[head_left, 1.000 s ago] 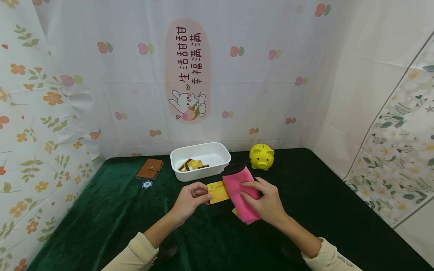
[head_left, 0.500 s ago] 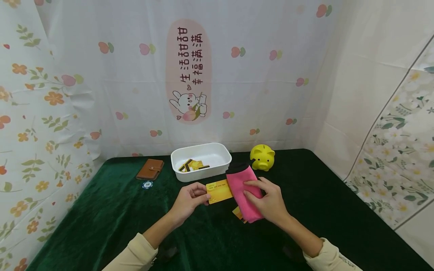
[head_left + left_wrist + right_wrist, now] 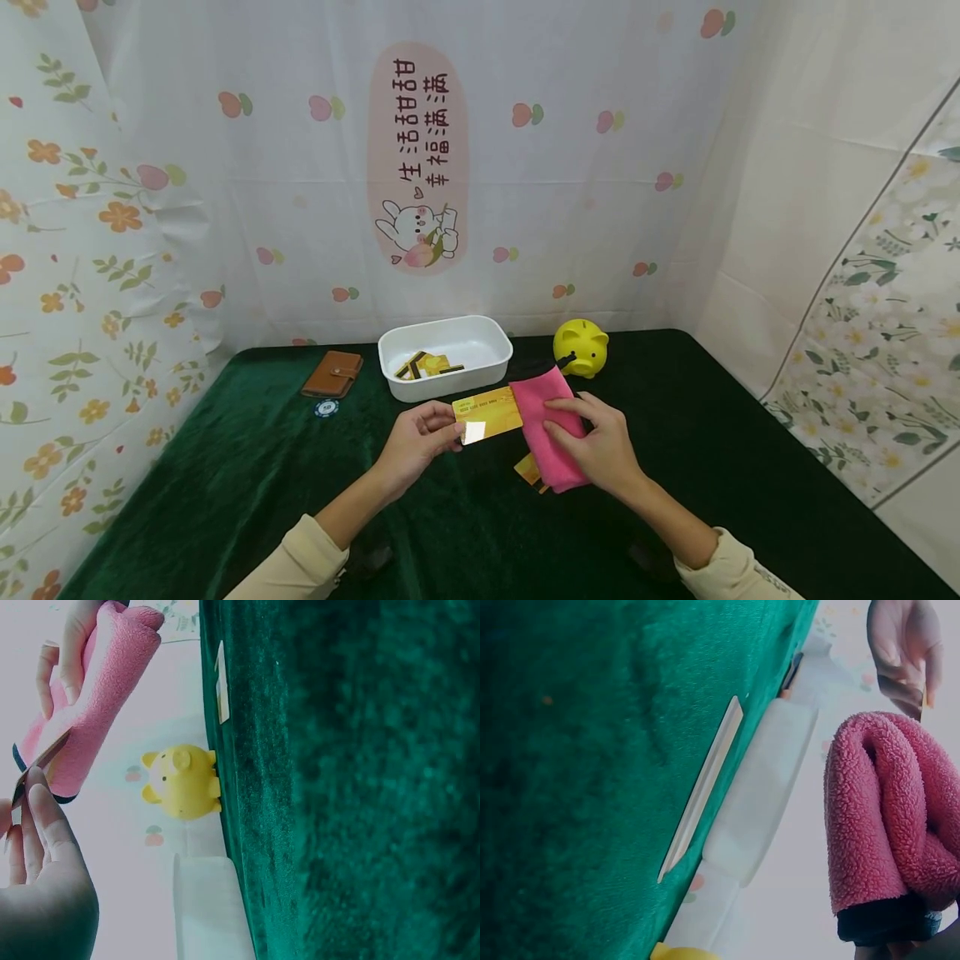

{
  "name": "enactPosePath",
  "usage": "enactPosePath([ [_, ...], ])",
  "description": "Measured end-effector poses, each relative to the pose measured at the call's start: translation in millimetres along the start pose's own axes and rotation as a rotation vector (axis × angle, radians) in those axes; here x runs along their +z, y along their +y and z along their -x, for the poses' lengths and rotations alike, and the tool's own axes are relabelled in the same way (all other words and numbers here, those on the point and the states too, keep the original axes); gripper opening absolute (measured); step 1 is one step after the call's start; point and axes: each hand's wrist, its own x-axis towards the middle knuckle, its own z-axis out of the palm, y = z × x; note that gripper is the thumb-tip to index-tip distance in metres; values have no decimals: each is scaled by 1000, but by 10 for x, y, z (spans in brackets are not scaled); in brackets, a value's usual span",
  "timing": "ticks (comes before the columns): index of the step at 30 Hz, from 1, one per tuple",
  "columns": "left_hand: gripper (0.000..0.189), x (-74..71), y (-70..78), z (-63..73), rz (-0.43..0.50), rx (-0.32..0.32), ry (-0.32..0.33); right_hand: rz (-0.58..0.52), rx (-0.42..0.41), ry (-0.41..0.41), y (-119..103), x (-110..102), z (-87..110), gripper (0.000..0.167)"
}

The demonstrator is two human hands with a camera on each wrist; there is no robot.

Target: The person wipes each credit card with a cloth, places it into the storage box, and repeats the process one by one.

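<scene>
My left hand [image 3: 420, 437] pinches a yellow bank card [image 3: 487, 414] by its left end, between thumb and fingers. A bright glint shows on the card's lower left corner. My right hand [image 3: 596, 437] grips a folded pink fleecy cloth [image 3: 542, 404] with a dark edge, thumb and fingers over its front. The card's far end meets the cloth's left side; whether they touch I cannot tell. Below the cloth, partly hidden by it, another yellow card [image 3: 527, 469] lies on the table. In the right wrist view the cloth [image 3: 866, 817] hides most of the right hand.
A white box [image 3: 450, 386] with several yellow cards [image 3: 427, 365] inside stands at the back. To its right sits a yellow piggy bank [image 3: 581, 346]. On the left lie a brown wallet [image 3: 332, 375] and a poker chip [image 3: 326, 408]. Green velvet [image 3: 247, 500] covers the table.
The pink cloth and right hand have shifted slightly right, exposing more of the held card and of the card on the table. The held card has tilted and now catches light.
</scene>
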Motion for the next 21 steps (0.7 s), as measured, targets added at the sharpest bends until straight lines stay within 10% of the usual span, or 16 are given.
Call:
enactPosePath([
  [8,25,6,-4,14,89,34,55,-19,11,-6,-38,-1,1,30],
  [21,33,-9,20,22,-75,66,35,-40,4,-3,-60,-20,12,30],
])
